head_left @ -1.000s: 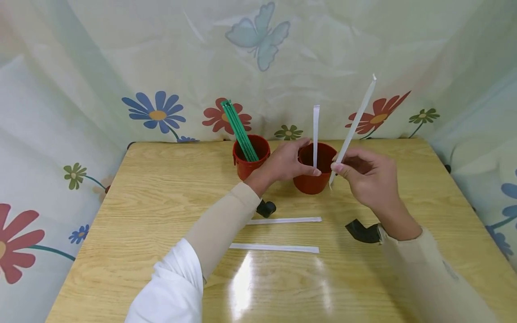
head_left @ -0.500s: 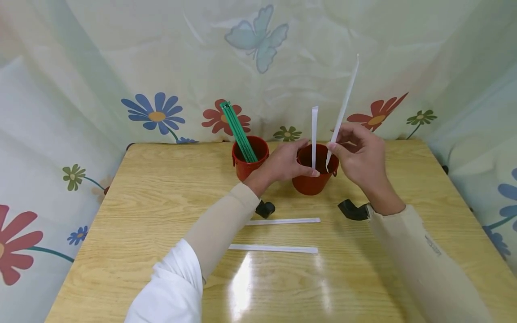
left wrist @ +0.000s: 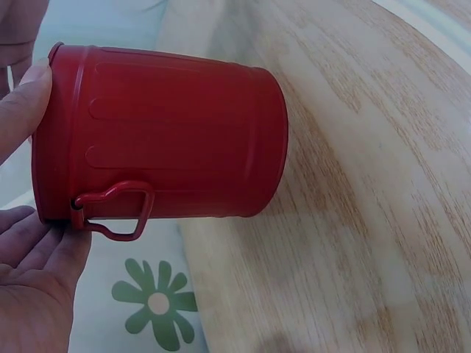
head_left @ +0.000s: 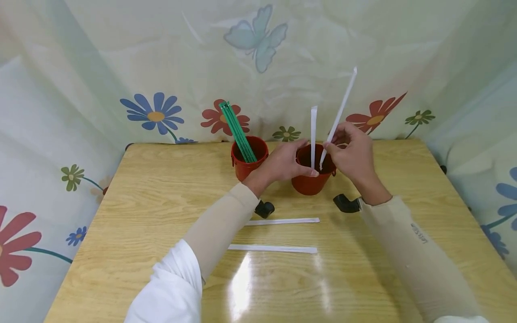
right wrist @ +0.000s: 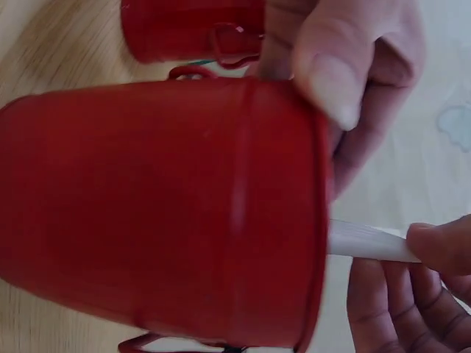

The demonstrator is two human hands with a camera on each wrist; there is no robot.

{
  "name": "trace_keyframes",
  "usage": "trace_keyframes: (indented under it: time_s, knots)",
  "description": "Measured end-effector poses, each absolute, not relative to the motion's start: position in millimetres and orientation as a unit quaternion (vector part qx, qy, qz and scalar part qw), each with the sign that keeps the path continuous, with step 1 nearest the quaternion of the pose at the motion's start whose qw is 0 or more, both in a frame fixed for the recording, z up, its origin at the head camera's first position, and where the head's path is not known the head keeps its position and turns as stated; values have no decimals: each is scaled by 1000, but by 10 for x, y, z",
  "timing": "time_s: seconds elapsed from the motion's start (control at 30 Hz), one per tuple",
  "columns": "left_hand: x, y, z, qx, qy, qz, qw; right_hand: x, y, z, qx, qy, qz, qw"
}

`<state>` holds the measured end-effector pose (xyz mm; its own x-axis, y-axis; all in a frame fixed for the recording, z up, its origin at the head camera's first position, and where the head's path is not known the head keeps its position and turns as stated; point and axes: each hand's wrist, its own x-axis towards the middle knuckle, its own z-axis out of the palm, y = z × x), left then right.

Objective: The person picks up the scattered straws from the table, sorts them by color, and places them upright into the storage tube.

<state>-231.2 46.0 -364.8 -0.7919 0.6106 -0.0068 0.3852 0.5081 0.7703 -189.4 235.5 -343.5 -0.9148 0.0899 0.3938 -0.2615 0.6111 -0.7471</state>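
My left hand [head_left: 284, 162] holds the rim of a small red bucket [head_left: 310, 185], thumb at the near edge and fingers at the far side. One white paper-wrapped straw [head_left: 313, 130] stands upright in that bucket beside the thumb. Between thumb and fingers, my right hand [head_left: 353, 152] pinches a second white wrapped straw [head_left: 344, 99], tilted, its lower end inside the bucket's mouth. From the right wrist, the bucket wall [right wrist: 154, 206] hides the end of the held straw [right wrist: 372, 241]. In the left wrist view the bucket's side handle [left wrist: 118, 209] hangs near my fingers.
Left of it stands another red bucket [head_left: 244, 171] with several green-wrapped straws [head_left: 238, 134] leaning in it. Two white straws [head_left: 288, 221] lie across the wooden table [head_left: 161, 193], partly hidden by my left forearm. A flowered curtain [head_left: 343, 36] closes off the back.
My right hand has moved left with its straw, bringing the lower end from outside the rim to inside the bucket. The left hand keeps its hold on the rim.
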Motion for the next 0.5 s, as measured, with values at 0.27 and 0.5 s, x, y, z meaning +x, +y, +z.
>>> trace_keyframes:
  time_s: [0.27, 0.5]
  knots:
    - [-2308, 466, -3658, 298, 852, 408, 134, -1923, 2352, -3474, 52, -909, 378, 169]
    - [-2296, 454, -3652, 294, 850, 413, 142, -1952, 2350, -3500, 52, -927, 343, 140]
